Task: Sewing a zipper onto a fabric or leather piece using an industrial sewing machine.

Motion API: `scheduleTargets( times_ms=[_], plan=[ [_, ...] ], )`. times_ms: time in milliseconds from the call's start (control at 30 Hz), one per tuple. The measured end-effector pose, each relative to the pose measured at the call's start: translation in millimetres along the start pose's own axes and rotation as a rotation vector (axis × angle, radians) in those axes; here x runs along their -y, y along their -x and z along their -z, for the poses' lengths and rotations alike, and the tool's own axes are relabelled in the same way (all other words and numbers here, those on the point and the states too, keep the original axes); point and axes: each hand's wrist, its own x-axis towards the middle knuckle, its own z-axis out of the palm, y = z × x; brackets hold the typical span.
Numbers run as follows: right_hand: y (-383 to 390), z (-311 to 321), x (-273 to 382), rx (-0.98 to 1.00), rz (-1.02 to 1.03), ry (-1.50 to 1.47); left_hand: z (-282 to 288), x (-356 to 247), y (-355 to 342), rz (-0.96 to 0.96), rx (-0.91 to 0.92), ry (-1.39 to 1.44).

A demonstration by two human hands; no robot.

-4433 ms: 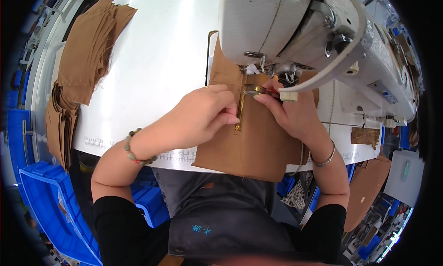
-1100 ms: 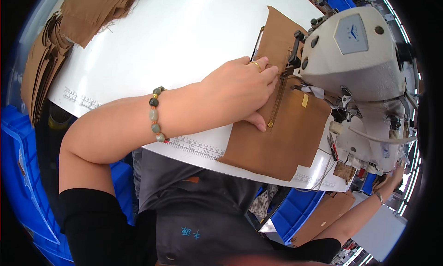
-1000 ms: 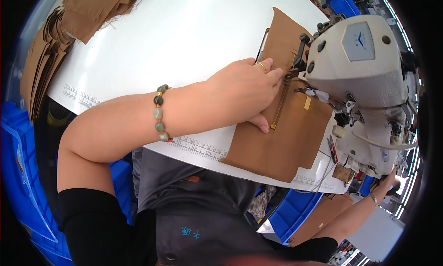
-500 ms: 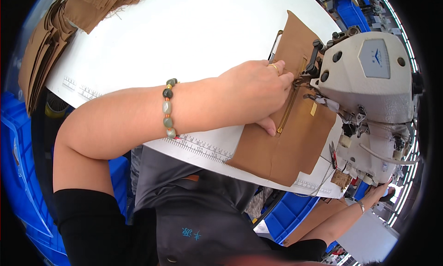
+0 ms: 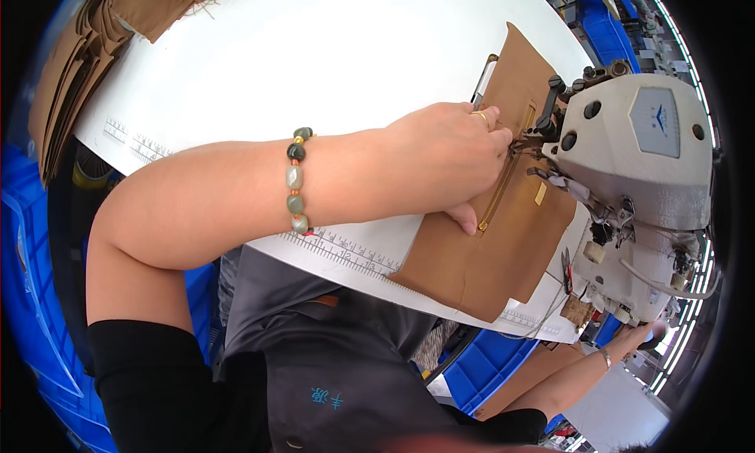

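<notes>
My left hand [image 5: 456,158] lies palm down on a brown leather-like panel [image 5: 448,272]. Its fingertips sit beside the needle area of a pale sewing machine [image 5: 661,154], and the thumb stretches out near the lower end of a brass zipper [image 5: 495,197] set in the panel. Part of the panel runs beneath the machine head. A small gold-coloured plate [image 5: 540,193] shows on it, right of the zipper. My right hand [image 5: 634,339] reaches past the machine's lower right end, close to a dark rounded part; its fingers are too small and partly hidden to make out.
On the white tabletop [image 5: 314,75], ruler markings follow the near edge. Stacked brown pieces [image 5: 75,79] hang over its far left corner. Small red-handled snips [image 5: 566,270] lie beside the machine. A blue bin [image 5: 487,366] stands below the table, with more blue bins at left.
The view has shifted slightly, so machine, panel and left hand appear a little further right. My left hand keeps its place on the panel. My right hand appears slightly lower and further left.
</notes>
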Motion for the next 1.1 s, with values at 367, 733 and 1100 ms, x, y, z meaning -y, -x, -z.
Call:
scheduleTargets(
  times_ms=[367,733,1100],
  plan=[
    [-9.6,16.7,-12.6,0.027,0.068,-0.085,0.4,-1.0,-0.6,0.008,0.023,-0.036],
    [17.9,4.1,-38.4,0.040,0.067,-0.247,4.5,-6.0,-1.0,0.061,0.041,-0.129],
    [229.6,-111.9,6.8,-0.251,0.922,0.252,-0.9,-17.5,-0.9,0.128,-0.094,-0.360]
  ],
)
